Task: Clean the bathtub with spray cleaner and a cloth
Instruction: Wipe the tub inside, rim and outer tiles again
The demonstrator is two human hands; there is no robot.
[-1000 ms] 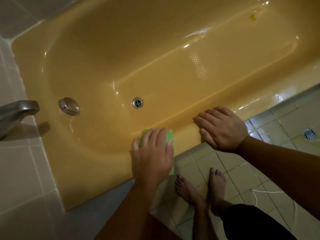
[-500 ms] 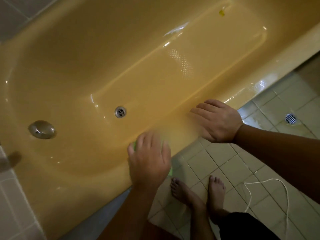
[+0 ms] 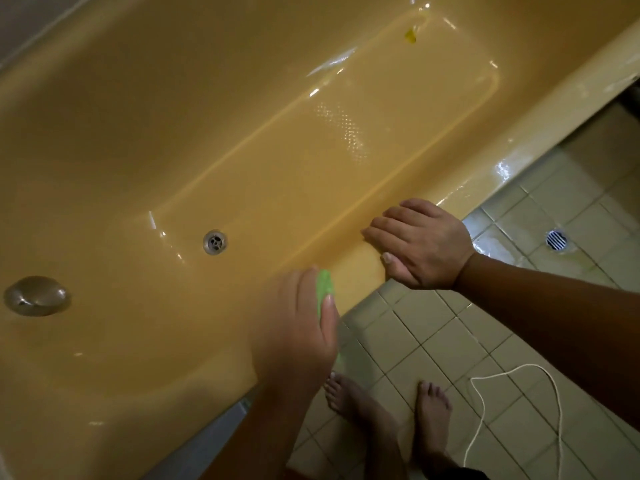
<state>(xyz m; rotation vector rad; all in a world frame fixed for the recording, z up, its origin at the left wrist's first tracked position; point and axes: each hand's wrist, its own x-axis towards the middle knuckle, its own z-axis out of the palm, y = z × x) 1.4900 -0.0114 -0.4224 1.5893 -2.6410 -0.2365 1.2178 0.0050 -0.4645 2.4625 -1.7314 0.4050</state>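
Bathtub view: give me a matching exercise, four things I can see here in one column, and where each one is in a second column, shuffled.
1 cloth
2 right hand
3 tub drain
4 white cord

A on the floor tiles
B in the bathtub bottom
C under the left hand
D resting on the bathtub rim

Pairs: 1-C, 2-D, 3-B, 4-A.

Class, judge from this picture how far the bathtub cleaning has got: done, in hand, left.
Seemingly done: the bathtub rim right of the hands shines wet. In hand: the left hand presses the green cloth on that rim; the right hand braces beside it. Left: a yellow speck on the tub floor's far end.
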